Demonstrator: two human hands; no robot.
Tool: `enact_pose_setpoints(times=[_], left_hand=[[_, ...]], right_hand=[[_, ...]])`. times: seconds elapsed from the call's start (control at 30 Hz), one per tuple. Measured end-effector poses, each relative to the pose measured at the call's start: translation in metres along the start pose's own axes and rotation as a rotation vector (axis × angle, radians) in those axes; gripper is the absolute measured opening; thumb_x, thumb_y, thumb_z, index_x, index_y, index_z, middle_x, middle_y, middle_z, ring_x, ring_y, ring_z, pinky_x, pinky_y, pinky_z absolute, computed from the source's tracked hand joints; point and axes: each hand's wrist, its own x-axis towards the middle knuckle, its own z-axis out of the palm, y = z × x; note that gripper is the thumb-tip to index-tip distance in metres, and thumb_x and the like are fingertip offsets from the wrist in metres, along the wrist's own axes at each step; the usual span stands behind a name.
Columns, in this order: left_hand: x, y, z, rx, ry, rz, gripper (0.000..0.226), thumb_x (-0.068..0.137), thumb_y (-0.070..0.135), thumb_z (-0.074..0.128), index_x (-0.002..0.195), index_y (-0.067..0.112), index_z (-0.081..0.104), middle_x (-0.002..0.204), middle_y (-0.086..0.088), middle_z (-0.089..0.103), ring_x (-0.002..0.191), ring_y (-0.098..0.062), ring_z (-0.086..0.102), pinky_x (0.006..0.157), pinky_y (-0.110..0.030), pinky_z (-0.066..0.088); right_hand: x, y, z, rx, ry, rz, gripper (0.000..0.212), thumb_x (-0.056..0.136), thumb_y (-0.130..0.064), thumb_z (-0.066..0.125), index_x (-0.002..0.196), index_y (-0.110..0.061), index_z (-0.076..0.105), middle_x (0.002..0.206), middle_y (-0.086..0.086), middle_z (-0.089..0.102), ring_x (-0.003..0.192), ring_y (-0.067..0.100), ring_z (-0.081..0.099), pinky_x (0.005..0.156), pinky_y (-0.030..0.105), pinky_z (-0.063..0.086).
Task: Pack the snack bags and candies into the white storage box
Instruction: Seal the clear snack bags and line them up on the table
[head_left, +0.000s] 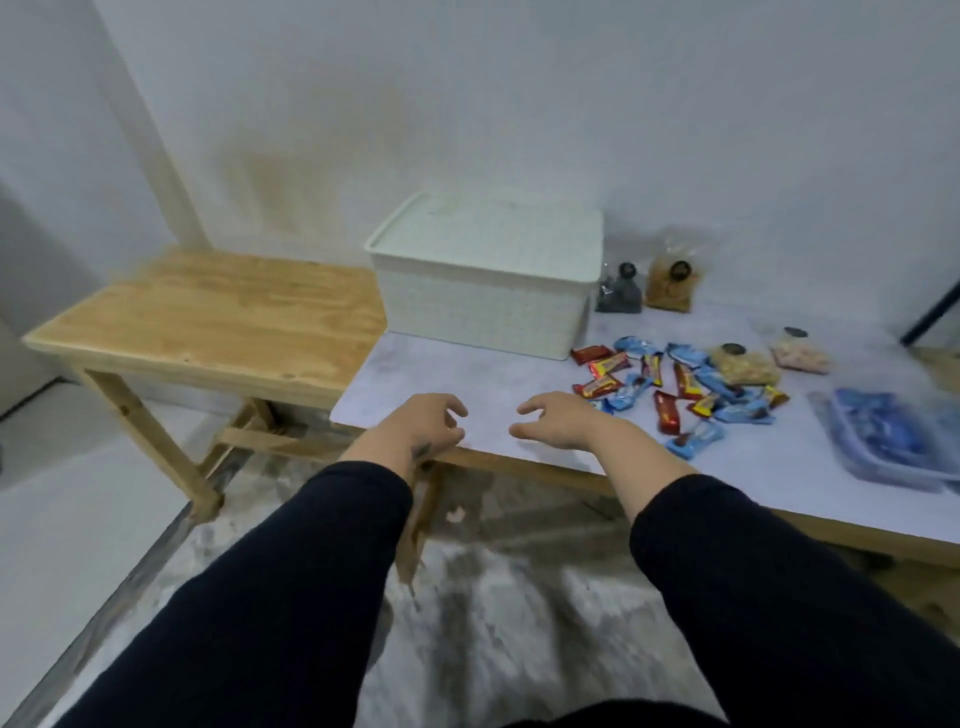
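The white storage box (483, 288) stands at the back of the pale table (415, 374) with its lid on. To its right lies a heap of red and blue wrapped candies (680, 387). Clear snack bags sit around it: a dark one (618, 293), an orange-brown one (671, 283), a yellowish one (743, 364) and a pinkish one (797, 353). My left hand (423, 423) and my right hand (558, 418) hover over the table's front edge, fingers loosely curled, holding nothing, a short way in front of the box.
A bare wooden table (208, 312) adjoins on the left, slightly lower. A clear tray of blue packets (893, 441) lies at the right edge. A white wall runs behind everything. A dark rod (930, 312) leans at the far right.
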Motion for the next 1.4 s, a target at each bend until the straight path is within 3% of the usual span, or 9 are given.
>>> enact_pose_setpoints(times=[0.17,0.43,0.57,0.87,1.03,1.23,1.4], left_hand=[[0.043,0.097,0.021,0.032,-0.02,0.114,0.033,0.092,0.023,0.056,0.126,0.022,0.055,0.125,-0.003,0.061,0.114,-0.02,0.056,0.1,-0.032,0.042],[0.119,0.229,0.06,-0.02,0.03,0.233,0.033,0.091,0.021,0.058,0.124,0.016,0.057,0.124,-0.007,0.063,0.11,-0.021,0.06,0.096,-0.031,0.047],[0.156,0.264,0.072,-0.045,0.029,0.258,0.033,0.093,0.02,0.056,0.125,0.018,0.056,0.123,-0.004,0.063,0.099,-0.015,0.059,0.083,-0.023,0.043],[0.267,0.289,0.056,-0.022,0.152,0.178,0.037,0.091,0.017,0.054,0.127,0.014,0.055,0.126,-0.008,0.06,0.114,-0.023,0.056,0.095,-0.03,0.042],[0.332,0.291,0.052,-0.111,0.199,0.117,0.046,0.09,0.014,0.055,0.134,0.008,0.046,0.131,-0.014,0.057,0.12,-0.029,0.053,0.099,-0.032,0.04],[0.397,0.3,0.043,-0.026,0.414,0.306,0.043,0.09,0.004,0.048,0.132,0.011,0.046,0.138,-0.008,0.043,0.128,-0.025,0.042,0.106,-0.035,0.038],[0.436,0.306,0.027,0.165,0.478,0.358,0.062,0.078,-0.011,0.047,0.134,0.015,0.043,0.14,-0.004,0.04,0.128,-0.023,0.038,0.099,-0.036,0.043]], right_hand=[[-0.02,0.082,-0.058,0.004,0.066,0.086,0.056,0.092,-0.044,0.054,0.141,-0.019,0.045,0.151,0.004,0.038,0.135,0.024,0.039,0.106,0.034,0.034],[-0.019,0.205,-0.141,-0.031,0.18,0.185,0.052,0.09,-0.045,0.056,0.136,-0.02,0.052,0.145,0.004,0.047,0.129,0.023,0.047,0.103,0.03,0.036],[-0.005,0.246,-0.173,0.021,0.205,0.197,0.052,0.089,-0.043,0.059,0.134,-0.019,0.053,0.141,0.007,0.051,0.126,0.023,0.049,0.103,0.031,0.039],[0.081,0.278,-0.226,0.128,0.252,0.148,0.049,0.09,-0.038,0.06,0.135,-0.021,0.052,0.143,0.008,0.047,0.128,0.024,0.047,0.104,0.032,0.037],[0.148,0.275,-0.247,0.195,0.326,0.085,0.046,0.09,-0.029,0.06,0.134,-0.018,0.053,0.137,0.005,0.055,0.122,0.021,0.053,0.096,0.027,0.039],[0.23,0.276,-0.271,0.21,0.511,0.014,0.038,0.09,-0.013,0.053,0.127,-0.017,0.06,0.129,0.004,0.061,0.117,0.021,0.057,0.098,0.03,0.044],[0.282,0.276,-0.285,0.034,0.645,-0.07,0.038,0.092,-0.013,0.048,0.128,-0.021,0.058,0.129,0.0,0.055,0.119,0.021,0.051,0.094,0.036,0.047]])
